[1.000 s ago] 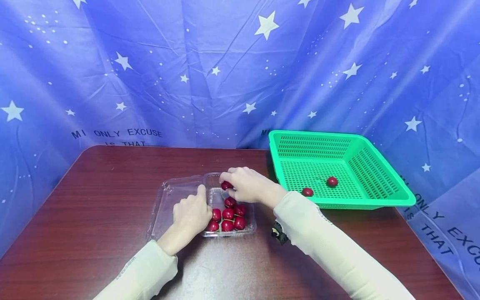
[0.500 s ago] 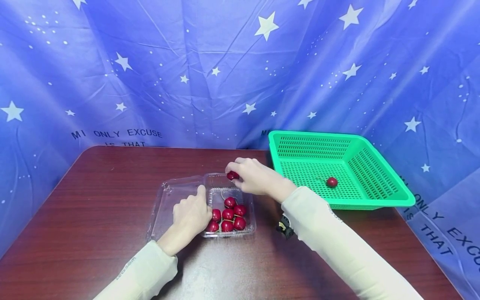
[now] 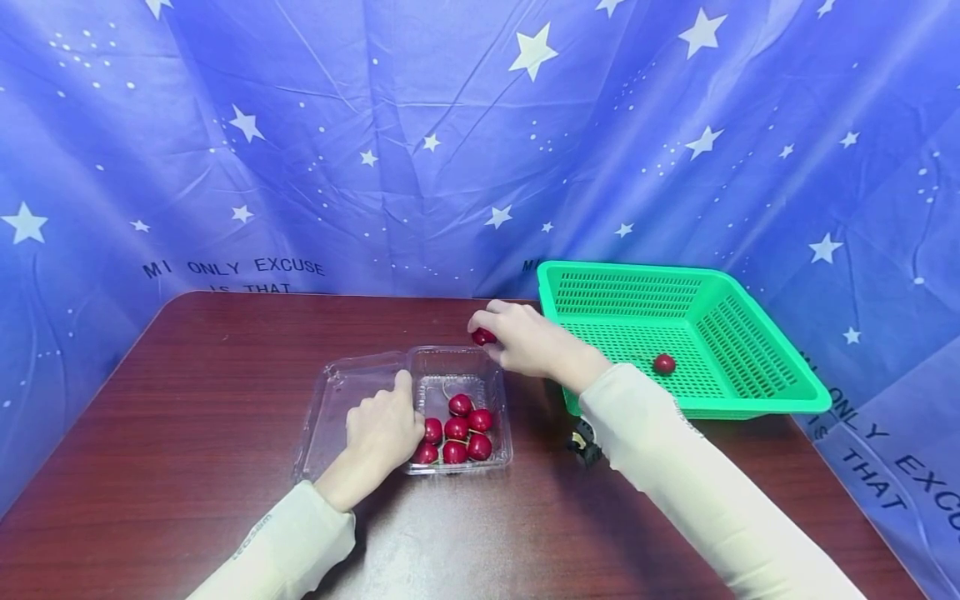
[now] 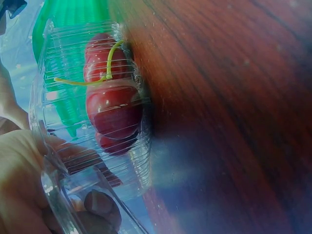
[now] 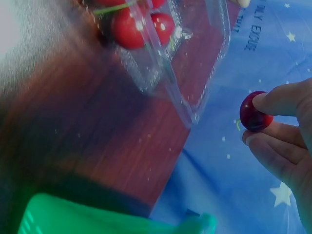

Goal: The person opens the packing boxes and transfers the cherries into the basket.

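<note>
Steadying the clear box [image 3: 435,390], I judge, the left hand [image 3: 381,427] touches its nine-o'clock edge; its curl I can't tell. The right hand [image 3: 522,337] pinches a cherry [image 5: 251,115] towards the box's one o'clock.

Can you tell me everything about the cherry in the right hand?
The cherry is round, glossy and dark red, with a bit of yellow-green stem poking out. The right hand pinches it between thumb and fingers. It's up in the air, near the far right corner of the clear box; nothing else seems to touch it.
</note>
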Demonstrator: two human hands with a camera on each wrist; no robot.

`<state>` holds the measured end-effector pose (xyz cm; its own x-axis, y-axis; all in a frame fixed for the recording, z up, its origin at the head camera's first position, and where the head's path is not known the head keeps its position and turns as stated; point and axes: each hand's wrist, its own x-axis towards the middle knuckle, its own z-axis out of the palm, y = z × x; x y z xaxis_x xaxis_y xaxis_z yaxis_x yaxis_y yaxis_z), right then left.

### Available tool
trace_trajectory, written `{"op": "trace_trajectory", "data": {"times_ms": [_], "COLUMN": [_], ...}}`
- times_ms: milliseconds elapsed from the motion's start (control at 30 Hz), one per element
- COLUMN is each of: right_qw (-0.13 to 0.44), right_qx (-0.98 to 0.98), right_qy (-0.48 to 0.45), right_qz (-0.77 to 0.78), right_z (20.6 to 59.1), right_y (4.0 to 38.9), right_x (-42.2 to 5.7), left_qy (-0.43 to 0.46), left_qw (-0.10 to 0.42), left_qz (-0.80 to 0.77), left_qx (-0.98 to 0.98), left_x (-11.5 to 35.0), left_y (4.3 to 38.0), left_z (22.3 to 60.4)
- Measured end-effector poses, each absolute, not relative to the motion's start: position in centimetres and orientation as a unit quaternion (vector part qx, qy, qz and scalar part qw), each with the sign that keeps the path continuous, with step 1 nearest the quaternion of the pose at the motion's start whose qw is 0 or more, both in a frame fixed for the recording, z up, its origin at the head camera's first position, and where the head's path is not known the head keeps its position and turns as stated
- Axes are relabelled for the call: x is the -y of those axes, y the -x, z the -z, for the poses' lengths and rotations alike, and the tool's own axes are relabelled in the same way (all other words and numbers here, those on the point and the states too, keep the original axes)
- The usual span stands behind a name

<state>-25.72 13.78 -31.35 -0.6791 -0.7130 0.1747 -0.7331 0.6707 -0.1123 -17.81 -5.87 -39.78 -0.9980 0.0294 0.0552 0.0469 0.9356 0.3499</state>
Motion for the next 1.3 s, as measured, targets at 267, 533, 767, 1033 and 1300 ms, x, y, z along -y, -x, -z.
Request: {"op": "trace_trajectory", "data": {"times_ms": [267,533,767,1033,1300], "right_qw": [0.053,0.050,0.037,0.053,0.057], "right_qx": [0.925,0.939,0.950,0.952,0.957], "right_qy": [-0.369,-0.334,-0.303,-0.294,-0.279], "right_qz": [-0.073,-0.064,-0.067,-0.072,-0.061], "right_z": [30.3,29.1,28.6,28.2,28.1], "right_y": [26.6,27.2,27.5,27.8,27.6], "right_x": [-15.6,-17.0,-18.3,-20.1,-22.8], "left_qy": [0.020,0.021,0.021,0.019,0.020], "left_qw": [0.026,0.030,0.024,0.021,0.023], "left_qz": [0.176,0.176,0.175,0.174,0.173], "left_qx": [0.984,0.984,0.984,0.984,0.984], "left_x": [5.9,5.9,5.9,6.0,5.9], "left_y": [17.8,17.9,17.9,17.9,17.9], "left_z": [39.8,39.8,39.8,39.8,39.8]}}
